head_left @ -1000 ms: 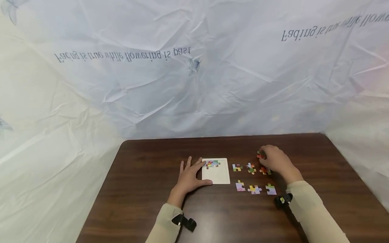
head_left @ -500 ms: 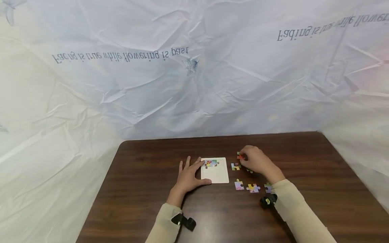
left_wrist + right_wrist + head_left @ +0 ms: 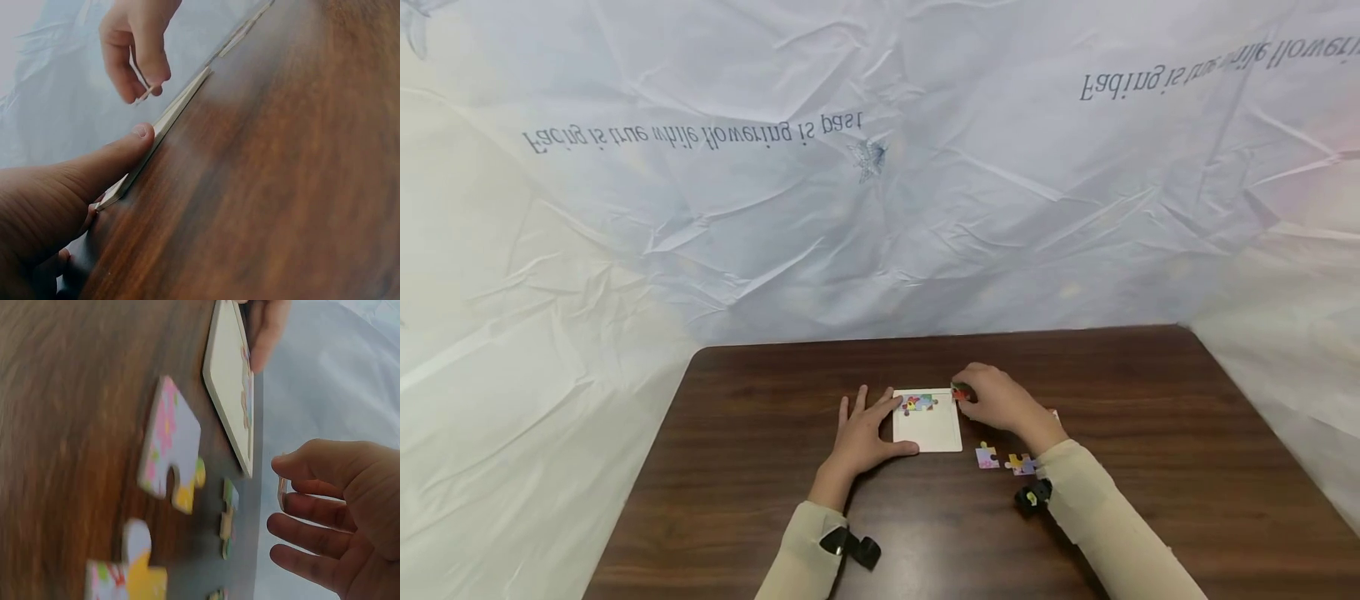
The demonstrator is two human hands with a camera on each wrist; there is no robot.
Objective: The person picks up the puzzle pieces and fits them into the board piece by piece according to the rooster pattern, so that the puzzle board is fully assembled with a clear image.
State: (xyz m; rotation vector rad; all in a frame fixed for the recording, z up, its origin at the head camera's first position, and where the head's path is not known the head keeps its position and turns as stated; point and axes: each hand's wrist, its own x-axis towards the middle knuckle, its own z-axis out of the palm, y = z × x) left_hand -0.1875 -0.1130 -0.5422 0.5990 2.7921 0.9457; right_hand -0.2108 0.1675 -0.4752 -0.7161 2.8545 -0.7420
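Red piece (image 3: 959,392): in the right hand (image 3: 1000,404), out past the thumb and finger on the hand's left, over the board (image 3: 927,435) at its far right corner; both wrist views show it lifted, apart from the wood

Right hand: thumb and finger pinch the red piece, the other fingers loosely bent; it is the nearer hand to that corner

Strip (image 3: 917,403): lies in the board along the far rim, long axis left to right, its tab pointing right, toward the red piece

Gap that counts: to my eye, the bare stretch between that tab and the right rim; it lies just left of the red piece and a little nearer the person

Piece's tilt: shown nearly edge-on from the right wrist, so it seems well off flat

Left hand (image 3: 859,446): fingers spread at the board's left side, thumb along the near rim; whether a fingertip touches the strip I cannot tell

Purple piece (image 3: 987,458): on the table (image 3: 760,417), right of the board, nearer the person than the right hand
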